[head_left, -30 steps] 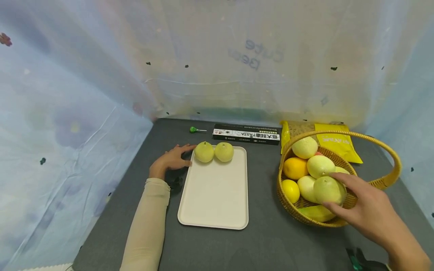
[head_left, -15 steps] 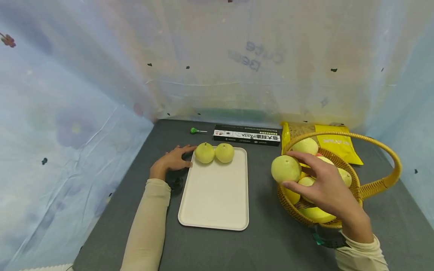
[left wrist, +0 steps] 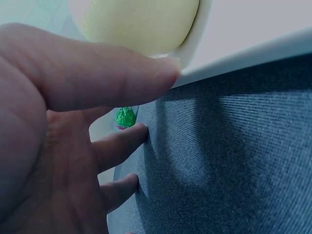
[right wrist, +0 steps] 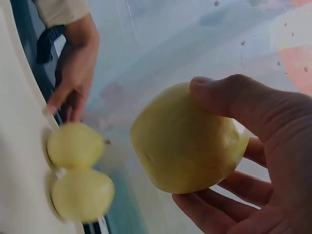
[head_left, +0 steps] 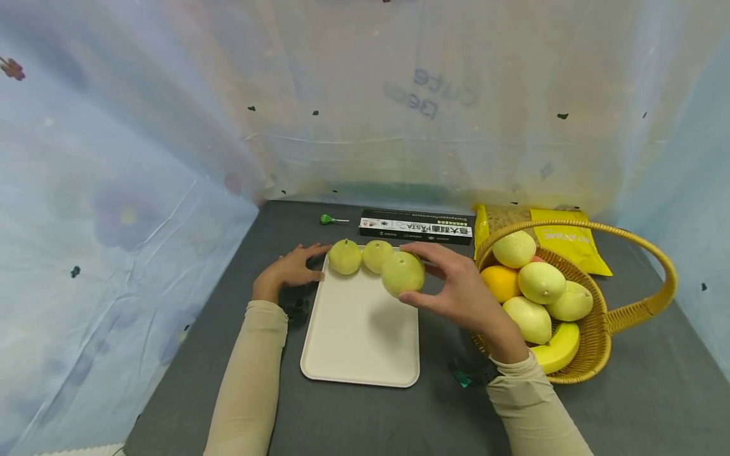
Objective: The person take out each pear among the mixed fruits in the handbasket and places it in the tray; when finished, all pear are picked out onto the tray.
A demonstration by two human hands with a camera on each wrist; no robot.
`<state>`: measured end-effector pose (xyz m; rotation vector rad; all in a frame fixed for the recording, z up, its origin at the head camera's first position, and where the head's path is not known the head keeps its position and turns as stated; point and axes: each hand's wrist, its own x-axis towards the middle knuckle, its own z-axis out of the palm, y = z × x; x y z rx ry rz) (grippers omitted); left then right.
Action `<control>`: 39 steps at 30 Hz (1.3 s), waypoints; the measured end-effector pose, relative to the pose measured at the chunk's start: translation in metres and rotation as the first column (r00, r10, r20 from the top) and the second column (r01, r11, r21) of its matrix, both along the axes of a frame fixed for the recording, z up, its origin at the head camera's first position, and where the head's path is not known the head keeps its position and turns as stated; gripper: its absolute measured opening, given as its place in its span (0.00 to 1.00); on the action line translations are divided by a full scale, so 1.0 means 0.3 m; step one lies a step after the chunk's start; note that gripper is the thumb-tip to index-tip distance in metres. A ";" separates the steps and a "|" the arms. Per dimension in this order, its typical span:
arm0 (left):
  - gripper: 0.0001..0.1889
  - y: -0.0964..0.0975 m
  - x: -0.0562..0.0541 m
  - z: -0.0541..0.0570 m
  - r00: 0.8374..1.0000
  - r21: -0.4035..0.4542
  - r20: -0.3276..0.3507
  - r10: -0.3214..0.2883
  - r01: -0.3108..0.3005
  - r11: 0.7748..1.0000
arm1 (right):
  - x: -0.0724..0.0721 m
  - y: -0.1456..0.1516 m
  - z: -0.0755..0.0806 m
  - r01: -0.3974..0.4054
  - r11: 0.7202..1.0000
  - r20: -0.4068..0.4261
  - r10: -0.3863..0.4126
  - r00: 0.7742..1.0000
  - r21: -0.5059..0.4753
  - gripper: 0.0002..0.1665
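Observation:
My right hand (head_left: pixel 456 288) grips a round yellow-green pear (head_left: pixel 403 274) between thumb and fingers, above the upper right of the cream tray (head_left: pixel 353 342). In the right wrist view, the held pear (right wrist: pixel 187 141) is off the tray. Two more pears stand side by side at the tray's far end, a left one (head_left: pixel 345 256) with its stem up and a right one (head_left: pixel 377 255). Beside the tray's far left corner rests my left hand (head_left: pixel 291 267), fingers spread loosely. Its thumb (left wrist: pixel 117 78) lies at the tray rim near a pear (left wrist: pixel 141 24).
A wicker basket (head_left: pixel 601 329) with a tall handle stands at the right, holding an orange, a banana and several pale fruits. Behind the tray lie a black pasta box (head_left: pixel 415 227) and a green-wrapped lollipop (head_left: pixel 326 219). A yellow bag (head_left: pixel 570 244) lies behind the basket.
My right hand has lifted the pear out of the basket and carried it left to above the tray. The left hand has stayed at the tray's corner.

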<state>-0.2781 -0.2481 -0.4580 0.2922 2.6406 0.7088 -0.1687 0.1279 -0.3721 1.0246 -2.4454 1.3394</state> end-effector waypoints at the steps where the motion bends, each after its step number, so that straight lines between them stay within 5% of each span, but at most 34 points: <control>1: 0.43 0.001 0.000 -0.001 1.000 0.000 -0.001 0.001 -0.001 1.000 | -0.008 -0.020 -0.005 -0.013 1.000 0.009 0.013 1.000 -0.006 0.43; 11: 0.42 0.003 0.006 0.002 1.000 0.004 -0.007 -0.001 0.001 1.000 | -0.091 -0.206 -0.063 -0.114 0.991 0.109 0.121 0.987 -0.063 0.43; 19: 0.41 0.001 0.006 -0.003 1.000 -0.002 -0.012 -0.005 0.005 1.000 | -0.147 -0.310 -0.165 -0.127 0.983 0.228 0.154 0.961 -0.131 0.44; 29: 0.41 0.004 0.006 0.007 1.000 -0.003 -0.019 -0.007 0.007 1.000 | -0.170 -0.372 -0.309 -0.110 0.985 0.325 0.148 0.934 -0.134 0.42; 39: 0.41 0.002 0.009 0.010 1.000 0.008 -0.022 -0.005 0.005 1.000 | -0.169 -0.398 -0.367 -0.104 0.983 0.326 0.148 0.934 -0.150 0.43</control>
